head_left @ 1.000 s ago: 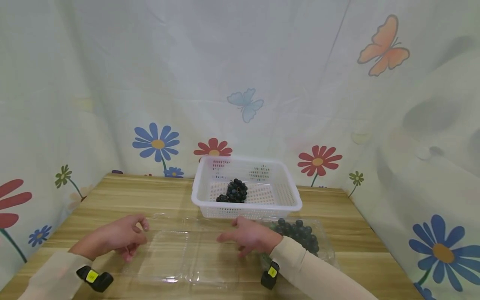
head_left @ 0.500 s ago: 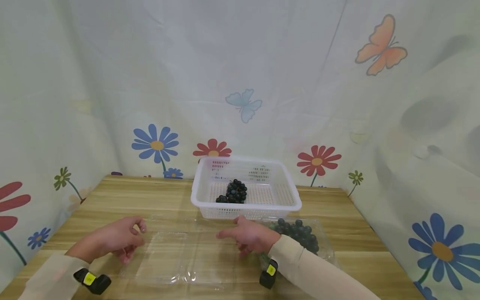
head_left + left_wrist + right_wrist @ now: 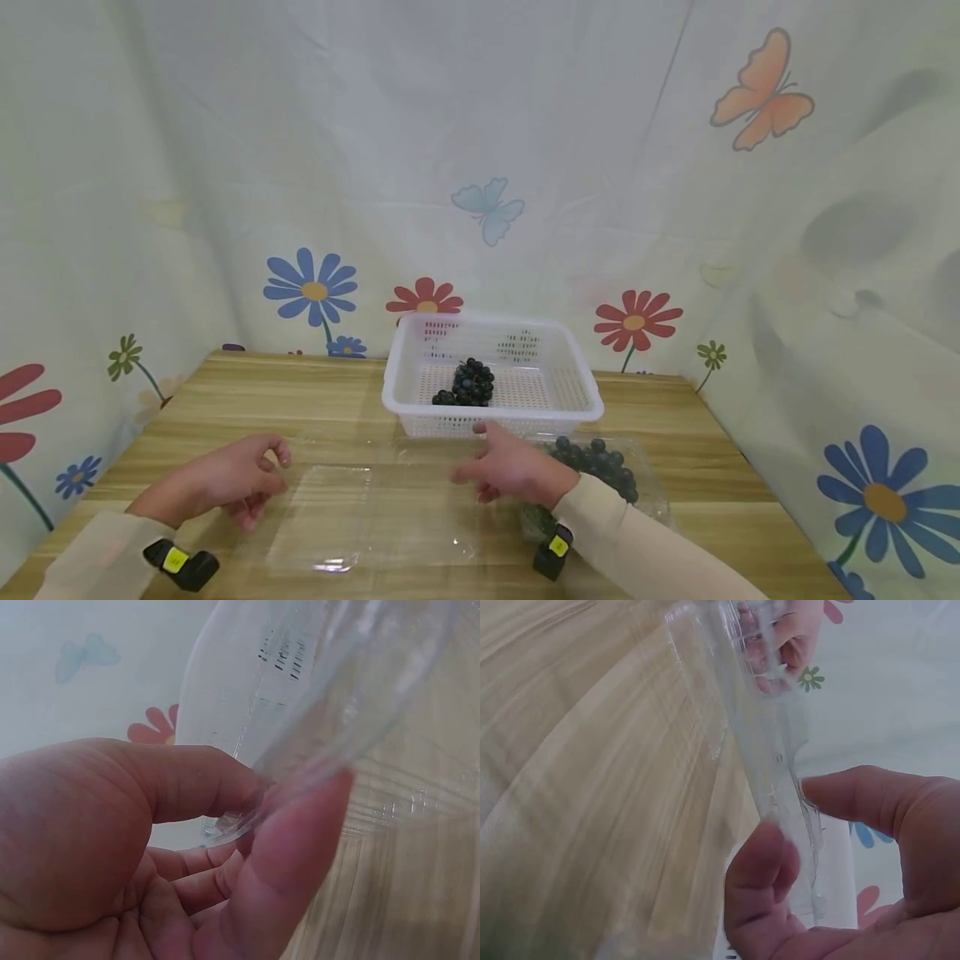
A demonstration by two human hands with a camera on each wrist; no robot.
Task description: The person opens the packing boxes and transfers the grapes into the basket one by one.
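Note:
A clear plastic clamshell box [image 3: 322, 521] lies spread between the two hands in the head view, its two halves side by side. At its left end the left hand [image 3: 228, 477] pinches the edge; the left wrist view has the thumb and forefinger on the clear plastic [image 3: 360, 705]. The right hand [image 3: 517, 467] is at the other end. In the right wrist view its thumb and curled forefinger sit on either side of the box edge [image 3: 780, 757]. Under and behind the right forearm stands another clear box with dark grapes [image 3: 611, 467], partly hidden by the sleeve.
A white perforated basket [image 3: 487, 412] stands at the back of the wooden table [image 3: 300, 392], with a bunch of dark grapes [image 3: 472, 383] inside. Behind it hangs a pale curtain [image 3: 375, 167] printed with flowers and butterflies.
Over the last half second the right hand has shifted a little to the right, and its thumb and forefinger have spread wider. The box's right half has changed its tilt. The left hand barely moved.

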